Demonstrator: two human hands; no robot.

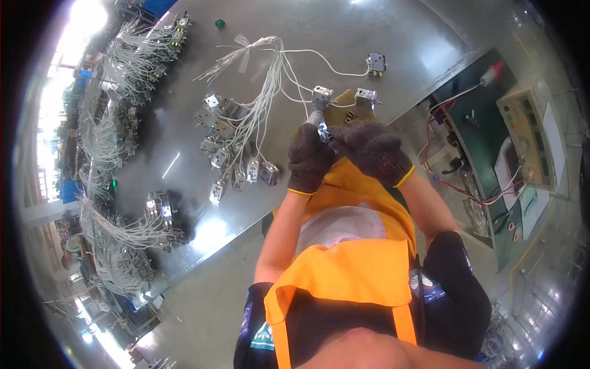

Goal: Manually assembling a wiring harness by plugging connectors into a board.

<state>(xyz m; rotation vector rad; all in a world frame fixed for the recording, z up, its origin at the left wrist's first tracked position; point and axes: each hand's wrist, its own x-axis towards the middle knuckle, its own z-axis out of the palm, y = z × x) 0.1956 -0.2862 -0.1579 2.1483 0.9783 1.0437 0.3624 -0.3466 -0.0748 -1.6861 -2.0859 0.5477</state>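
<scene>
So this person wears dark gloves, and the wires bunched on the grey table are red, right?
Not red: the head view shows the bunched wires are white. They do lie on the grey table, and the gloves are dark.

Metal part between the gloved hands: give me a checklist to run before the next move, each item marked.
1. Gloves on: ok; the left hand and the right hand are both gloved.
2. Firm grip on the metal part: cannot tell; the gloves hide the contact.
3. Wires bundled: ok; a clear tie sits near their far end.
4. Heap of boxes in neat rows: not ok; they lie jumbled, left of the left hand.
5. Far box clear of both hands: ok; it lies beyond them.
6. Wire ends seated in the metal part: cannot tell; too small to see.
</scene>
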